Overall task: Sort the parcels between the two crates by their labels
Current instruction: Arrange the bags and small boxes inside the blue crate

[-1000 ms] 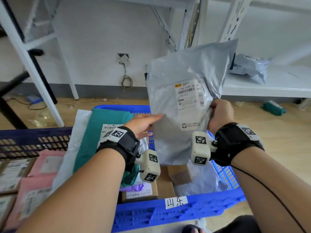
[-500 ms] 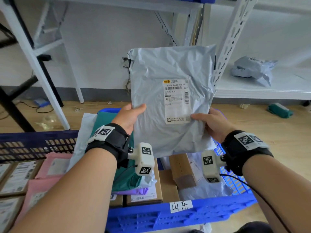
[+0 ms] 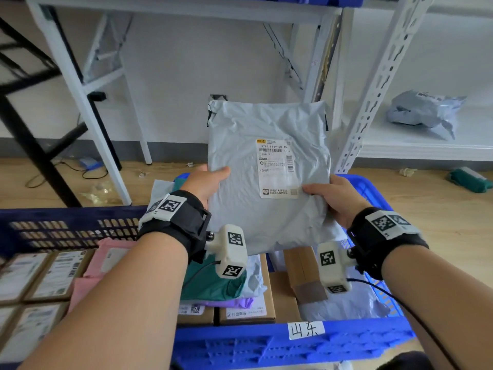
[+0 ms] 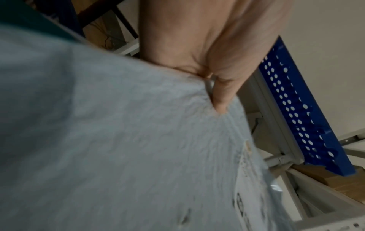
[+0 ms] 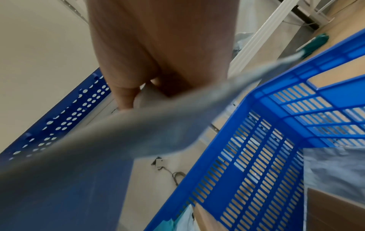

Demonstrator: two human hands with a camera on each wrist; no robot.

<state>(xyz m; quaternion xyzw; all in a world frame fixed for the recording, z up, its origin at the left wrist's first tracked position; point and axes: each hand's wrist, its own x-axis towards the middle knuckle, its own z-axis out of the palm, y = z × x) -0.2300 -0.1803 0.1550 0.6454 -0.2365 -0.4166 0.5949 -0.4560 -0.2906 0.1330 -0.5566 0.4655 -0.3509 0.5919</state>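
Observation:
I hold a grey poly mailer [image 3: 248,209] [image 4: 138,156] [image 5: 138,129] upright above the bright blue crate [image 3: 266,340]. Its white shipping label [image 3: 276,168] faces me. My left hand [image 3: 206,181] [image 4: 217,78] pinches the mailer's left edge, thumb on the front. My right hand [image 3: 329,194] [image 5: 134,93] pinches the right edge, thumb on the label's lower corner. The crate carries a handwritten tag [image 3: 305,329] and holds brown boxes [image 3: 246,308], a teal bag [image 3: 210,281] and grey bags. A darker blue crate [image 3: 66,225] on the left holds labelled boxes and a pink mailer [image 3: 104,263].
White metal shelving [image 3: 373,102] rises behind the crates, with a crumpled grey bag [image 3: 422,113] on its low right shelf. A black frame [image 3: 32,134] stands at the left. On the wooden floor lie cables and a green object [image 3: 469,178].
The mailer has been turned square and upright in front of me. My left hand went from touching it with flat fingers to pinching its left edge; the right hand shifted lower on the right edge.

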